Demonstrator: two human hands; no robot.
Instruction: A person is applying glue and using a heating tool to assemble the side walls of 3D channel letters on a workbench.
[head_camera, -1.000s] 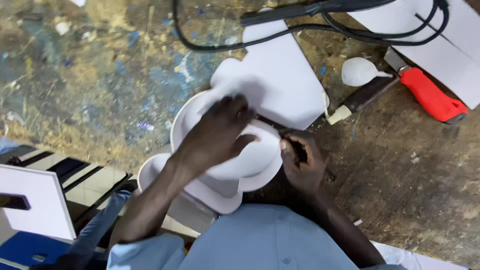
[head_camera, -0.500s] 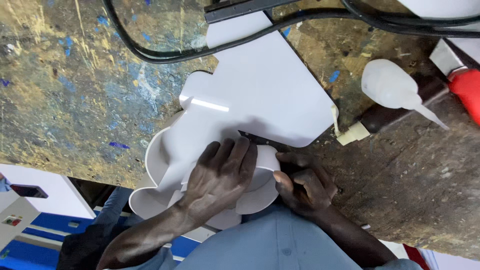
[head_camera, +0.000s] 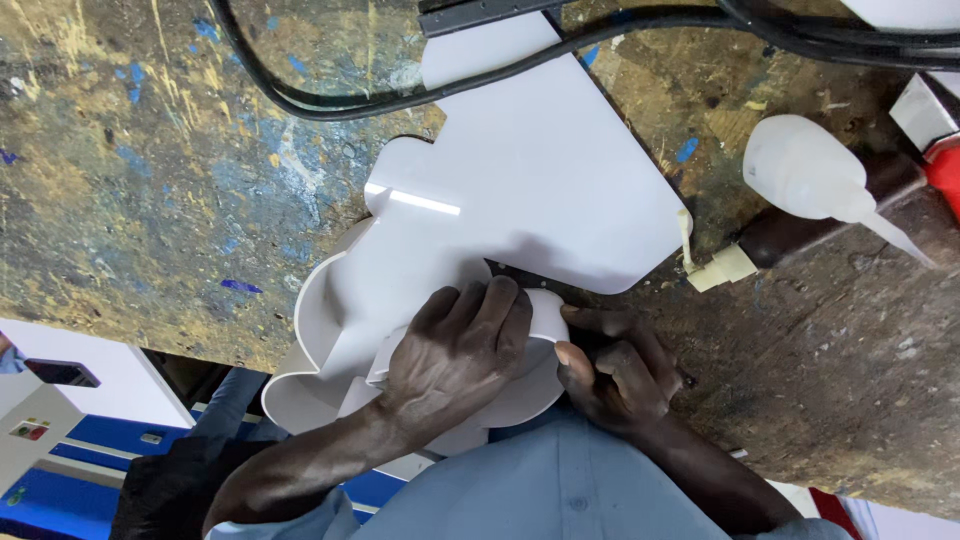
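- Your left hand (head_camera: 455, 355) lies flat, fingers spread, pressing the white plastic cutout (head_camera: 520, 200) down at the bench (head_camera: 130, 180) edge.
- Your right hand (head_camera: 615, 370) has a narrow grip, pinching that cutout's rim.
- White squeeze bottle (head_camera: 810, 175) sits well apart.

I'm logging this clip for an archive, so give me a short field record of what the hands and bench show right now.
Surface: paint-stained wooden workbench
Workpiece: flat white plastic cut-out sheet with curved white edge strips
Left hand: pressed flat on the sheet
Right hand: fingertips pinching the sheet's edge
Beside: white squeeze bottle with nozzle, thick black cable
Clothing: light blue shirt
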